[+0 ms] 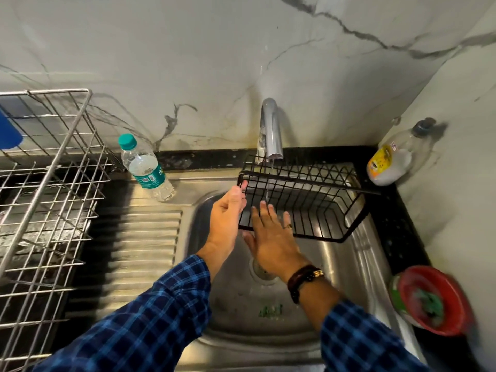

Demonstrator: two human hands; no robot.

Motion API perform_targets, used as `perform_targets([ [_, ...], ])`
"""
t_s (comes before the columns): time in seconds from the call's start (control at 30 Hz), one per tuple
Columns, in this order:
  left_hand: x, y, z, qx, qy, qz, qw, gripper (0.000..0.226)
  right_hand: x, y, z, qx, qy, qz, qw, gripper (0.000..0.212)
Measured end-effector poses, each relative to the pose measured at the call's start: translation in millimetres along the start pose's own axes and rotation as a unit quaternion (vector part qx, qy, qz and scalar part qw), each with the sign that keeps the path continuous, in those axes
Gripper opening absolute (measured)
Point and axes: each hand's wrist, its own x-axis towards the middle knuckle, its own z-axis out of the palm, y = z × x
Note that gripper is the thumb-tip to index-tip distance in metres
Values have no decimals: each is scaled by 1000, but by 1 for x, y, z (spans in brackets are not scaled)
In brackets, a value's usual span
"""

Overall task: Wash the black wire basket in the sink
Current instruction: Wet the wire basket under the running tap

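Far to the left of your grip, a silver wire dish rack [48, 183] stood on the counter with a blue item [9, 130] in its back corner. Nearer the grip, still to its left, a plastic water bottle [146, 167] with a teal cap stood tilted at the head of the ribbed drainboard [145, 237].

Your left hand [228, 210], in a blue plaid sleeve, clasped the upper left corner of the black wire basket [303, 200], fingertips curled on the wire. The basket stretched rightward from that hold, lifted above the floor of the sink [357, 264] and tipped so its open side faced you.

Just right of the grip and slightly below it, your right hand [271, 234] was flat with fingers straight, grasping nothing, spread over the basket's lower near edge. Whether it pressed the wire could not be told. It wore a ring, and a dark bracelet [306, 277] circled the wrist.

Above and right of the grip, the tap [271, 130] dropped a thin stream through the basket. Below both hands lay the drain [261, 269].

Well right of the grip, past the basket's far end, a clear bottle [389, 162] with a yellow label leaned in the corner. Nearer you, a red bowl [432, 299] held something green.
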Motion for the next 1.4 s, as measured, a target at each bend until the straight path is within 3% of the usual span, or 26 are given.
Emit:
perform_targets([
  [0.13,2,2,-14,-41,13,-14,999,55,-20,43,-26,37,55,40,997,58],
  [0.2,2,-2,-18,-29,11,-15,999,67,-33,37,-54,76,220,15,972,42],
  [0.27,2,-6,-19,-8,-1,-12,1000,50,-43,22,-85,72,400,-58,912,29],
  [0.33,-2,-9,-18,26,-27,-13,999,46,-31,20,-109,58,449,-21,891,28],
  [0.37,-4,-12,-18,46,-39,-11,998,50,-20,21,-118,43,410,38,911,33],
  [0.43,-11,-15,-15,65,-54,-5,996,65,0,16,-127,47,239,118,963,60],
  [0.5,-16,-15,-13,65,-53,-6,996,84,11,7,-124,66,117,94,986,75],
  [0.57,-20,-17,-14,62,-43,-7,997,94,14,-5,-120,39,67,25,997,71],
  [0.63,-23,-16,-16,54,-31,10,998,84,12,-6,-124,67,40,-38,996,61],
  [0.7,-25,-11,-19,49,-16,31,998,57,10,6,-130,95,17,-58,994,55],
  [0.77,-26,-2,-21,54,-25,34,998,22,7,28,-125,74,16,-20,997,56],
  [0.8,-24,-2,-22,64,-27,37,997,25,4,41,-122,78,8,26,997,63],
  [0.9,-23,-2,-27,105,-41,86,990,24,-6,53,-117,240,-19,150,959,84],
  [1.03,-17,21,-18,252,-69,218,940,26,-1,33,-120,402,56,178,897,85],
  [1.07,-11,28,-14,312,-81,254,912,36,0,29,-124,467,46,175,865,86],
  [1.13,-1,37,-8,461,-109,321,820,54,2,27,-127,588,-7,171,791,86],
  [1.2,1,44,-1,585,-122,351,721,64,2,29,-125,587,-24,172,790,71],
  [1.27,-3,51,3,642,-143,357,663,67,7,31,-114,574,17,196,795,45],
  [1.3,-5,52,3,647,-150,362,654,66,8,30,-109,582,35,201,787,36],
  [1.33,-5,55,1,635,-157,359,666,63,10,31,-104,582,51,203,786,30],
  [1.4,-8,66,-2,562,-175,286,756,47,12,32,-97,546,97,206,806,20],
])
